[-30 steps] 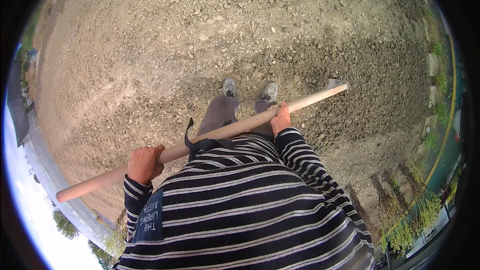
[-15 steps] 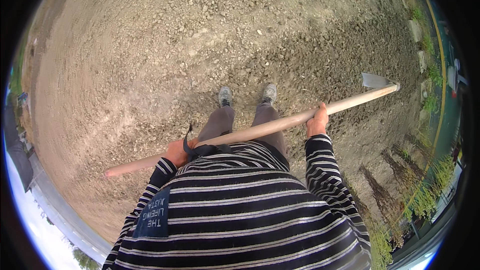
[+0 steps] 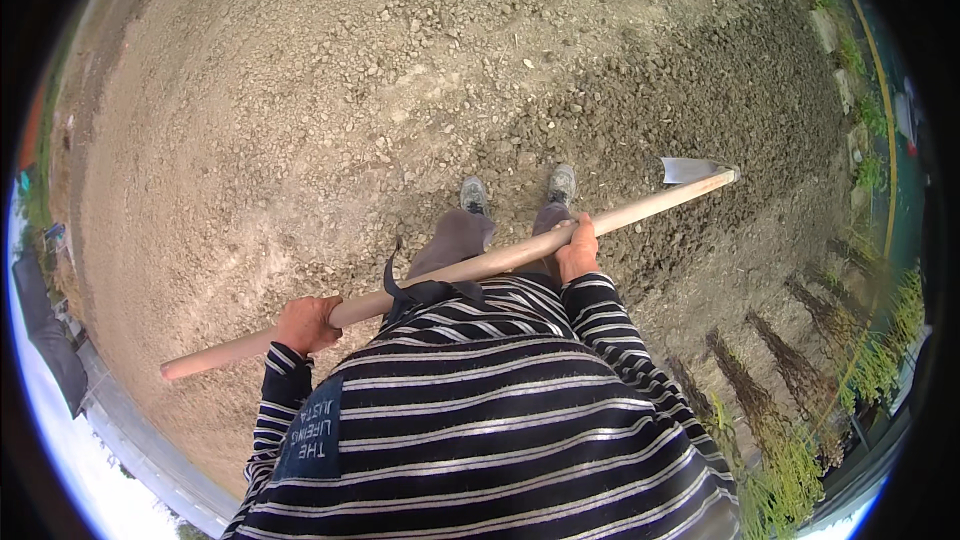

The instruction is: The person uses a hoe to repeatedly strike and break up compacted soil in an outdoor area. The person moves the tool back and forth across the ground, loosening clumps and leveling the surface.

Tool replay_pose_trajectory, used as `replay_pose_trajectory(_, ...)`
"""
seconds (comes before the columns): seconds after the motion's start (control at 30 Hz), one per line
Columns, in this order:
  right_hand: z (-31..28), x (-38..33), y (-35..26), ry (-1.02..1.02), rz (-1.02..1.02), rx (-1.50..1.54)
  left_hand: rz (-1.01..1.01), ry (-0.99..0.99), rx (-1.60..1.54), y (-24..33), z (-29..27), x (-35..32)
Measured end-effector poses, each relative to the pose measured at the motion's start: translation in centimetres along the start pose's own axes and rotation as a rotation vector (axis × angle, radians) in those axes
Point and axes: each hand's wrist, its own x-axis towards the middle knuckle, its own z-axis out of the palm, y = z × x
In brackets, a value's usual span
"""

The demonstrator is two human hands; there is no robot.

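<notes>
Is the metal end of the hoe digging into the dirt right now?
No, the metal blade is up in the air at the end of the long wooden handle, which the left hand and right hand hold across the body.

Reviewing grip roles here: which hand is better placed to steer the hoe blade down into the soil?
Probably the right hand: it grips the wooden handle nearer the metal blade. The left hand holds near the butt end.

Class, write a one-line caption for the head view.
Left hand and right hand grip a wooden-handled hoe across the body above tilled soil.
</notes>
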Motion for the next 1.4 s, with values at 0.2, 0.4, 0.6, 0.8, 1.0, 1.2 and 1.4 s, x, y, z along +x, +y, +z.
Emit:
replay_pose_trajectory(0.2,-2.6,-3.3,-12.0,0.063,-0.474,0.135,0.373,0.009,-0.174,4.5,2.2,9.2)
replay_pose_trajectory(0.4,-4.5,0.9,-16.5,0.056,-0.446,0.171,0.499,0.041,-0.222,9.5,0.4,10.3)
replay_pose_trajectory(0.6,-4.0,5.3,-2.2,-0.018,0.043,0.148,0.021,-0.039,0.103,7.1,-1.3,0.8)
replay_pose_trajectory(0.8,-5.6,2.4,-4.3,-0.055,0.118,0.187,0.039,-0.094,0.044,5.8,0.6,1.4)
replay_pose_trajectory(1.0,-7.6,0.3,-16.4,0.064,-0.350,0.257,0.298,-0.041,-0.014,11.8,2.8,10.1)
replay_pose_trajectory(1.2,-9.1,2.1,-23.2,0.103,-0.443,0.178,0.535,-0.028,-0.302,17.6,1.6,11.8)
replay_pose_trajectory(1.4,-5.7,4.6,-6.6,0.056,0.164,0.089,-0.075,-0.204,0.137,14.4,-3.3,-0.1)
